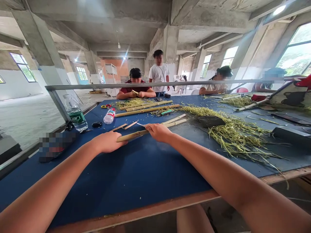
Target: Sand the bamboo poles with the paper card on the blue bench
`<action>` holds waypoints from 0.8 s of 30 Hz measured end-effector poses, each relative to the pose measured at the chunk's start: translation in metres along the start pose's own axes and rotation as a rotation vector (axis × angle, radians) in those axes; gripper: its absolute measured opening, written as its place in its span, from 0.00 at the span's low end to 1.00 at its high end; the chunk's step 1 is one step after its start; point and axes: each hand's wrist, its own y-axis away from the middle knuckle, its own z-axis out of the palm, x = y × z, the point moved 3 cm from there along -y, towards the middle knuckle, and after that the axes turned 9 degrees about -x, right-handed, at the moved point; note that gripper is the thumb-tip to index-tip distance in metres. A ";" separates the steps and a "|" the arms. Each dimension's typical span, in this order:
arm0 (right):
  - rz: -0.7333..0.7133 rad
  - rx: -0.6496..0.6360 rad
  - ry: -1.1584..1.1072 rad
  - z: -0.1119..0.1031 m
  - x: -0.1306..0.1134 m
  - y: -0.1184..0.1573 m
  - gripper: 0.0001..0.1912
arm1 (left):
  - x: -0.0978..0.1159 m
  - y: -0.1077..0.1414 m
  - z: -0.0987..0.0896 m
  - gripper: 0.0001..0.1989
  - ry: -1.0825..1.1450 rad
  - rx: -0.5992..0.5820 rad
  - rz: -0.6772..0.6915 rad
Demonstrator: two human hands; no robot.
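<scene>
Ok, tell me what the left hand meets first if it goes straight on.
The left hand would meet the bamboo length under the right hand, at its near end; they may already touch, depth is unclear.

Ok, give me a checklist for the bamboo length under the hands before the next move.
1. Right hand on the bamboo length: ok, its fingers lie over it.
2. Left hand at the length's near end: cannot tell whether it grips.
3. Support: ok, the blue tabletop lies beneath the length.
4. Blade in hand: cannot tell; only a thin pale sliver shows by the right hand.
5. Pile of green stalks: ok, off to the right, apart from both hands.
6. Plastic water bottle: ok, well beyond the left hand.
</scene>
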 end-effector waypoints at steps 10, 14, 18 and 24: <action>-0.362 0.135 -0.105 0.015 -0.025 0.006 0.26 | -0.003 -0.007 0.003 0.36 0.108 -0.058 0.062; -0.655 0.113 0.003 0.022 -0.058 0.021 0.31 | -0.001 -0.007 0.000 0.33 0.183 0.019 0.276; -0.792 -0.009 0.143 0.025 -0.078 0.027 0.35 | -0.011 -0.007 0.000 0.50 0.259 -0.016 0.222; -0.727 -0.018 0.186 0.027 -0.067 0.014 0.35 | -0.018 -0.011 0.003 0.30 0.377 -0.123 0.086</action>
